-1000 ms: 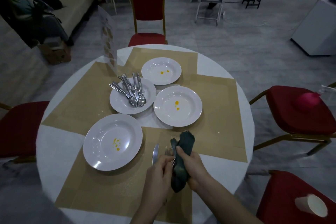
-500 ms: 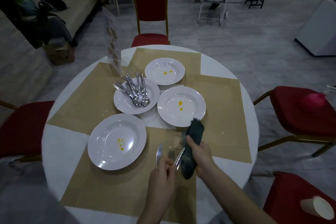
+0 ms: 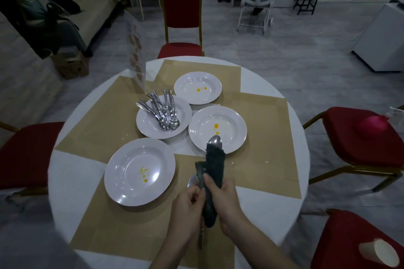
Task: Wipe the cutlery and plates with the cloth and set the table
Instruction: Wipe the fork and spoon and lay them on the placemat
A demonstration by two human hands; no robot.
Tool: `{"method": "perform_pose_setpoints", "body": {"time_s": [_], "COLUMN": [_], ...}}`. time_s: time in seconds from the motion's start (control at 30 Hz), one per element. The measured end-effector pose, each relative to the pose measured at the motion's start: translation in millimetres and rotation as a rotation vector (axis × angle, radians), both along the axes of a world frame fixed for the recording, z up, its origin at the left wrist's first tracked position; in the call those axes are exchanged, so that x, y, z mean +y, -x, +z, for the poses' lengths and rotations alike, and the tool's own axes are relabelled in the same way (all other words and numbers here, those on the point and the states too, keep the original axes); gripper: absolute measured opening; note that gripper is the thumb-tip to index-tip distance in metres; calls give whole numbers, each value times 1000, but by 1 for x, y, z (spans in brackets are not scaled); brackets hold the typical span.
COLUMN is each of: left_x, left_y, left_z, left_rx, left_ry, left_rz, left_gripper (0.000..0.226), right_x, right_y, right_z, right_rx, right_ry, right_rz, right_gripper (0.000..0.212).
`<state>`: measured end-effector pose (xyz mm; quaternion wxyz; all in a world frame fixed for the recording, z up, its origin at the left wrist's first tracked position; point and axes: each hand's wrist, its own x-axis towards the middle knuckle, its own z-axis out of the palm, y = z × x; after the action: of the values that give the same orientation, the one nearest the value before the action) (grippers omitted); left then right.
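With our right hand [image 3: 223,197] gripping the dark cloth [image 3: 214,172] around the steel spoon [image 3: 215,142] and our left hand [image 3: 188,207] gripping loose cutlery handles over the desk's near edge, a slack hold may drop them.

Round white table [image 3: 72,181], partly covered by tan placemats [image 3: 105,124] laid edge to edge. On the mats: four white plates. Near-left plate [image 3: 131,181], far plate [image 3: 197,78] and right plate [image 3: 231,135] carry yellow specks; centre plate [image 3: 150,129] holds piled cutlery [image 3: 162,111]. Upright clear menu stand [image 3: 136,57] at far left edge.
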<state>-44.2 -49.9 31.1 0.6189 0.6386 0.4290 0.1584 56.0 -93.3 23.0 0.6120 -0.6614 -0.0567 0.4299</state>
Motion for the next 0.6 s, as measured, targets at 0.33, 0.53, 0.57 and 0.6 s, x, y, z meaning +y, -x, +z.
{"method": "perform_pose_setpoints", "body": {"time_s": [0.33,0.53,0.57,0.6], "left_x": [-3,-11,-11,-9], "left_y": [4,16,15,14], "left_z": [6,-2,0,2], "left_rx": [-38,12,14,15], "left_ry": [29,12,4,-2], "left_rz": [-63,-76,-82,-89], "left_gripper": [32,35,34,33], "right_x": [5,14,17,21], "right_y": [-9,-32,-38,-42], "right_z": [17,14,15,15], "right_rx": [-24,41,44,34], "right_ry": [-40,-16,-26,-29], "right_rz": [27,76,75,72], "right_gripper": [15,17,16,15]}}
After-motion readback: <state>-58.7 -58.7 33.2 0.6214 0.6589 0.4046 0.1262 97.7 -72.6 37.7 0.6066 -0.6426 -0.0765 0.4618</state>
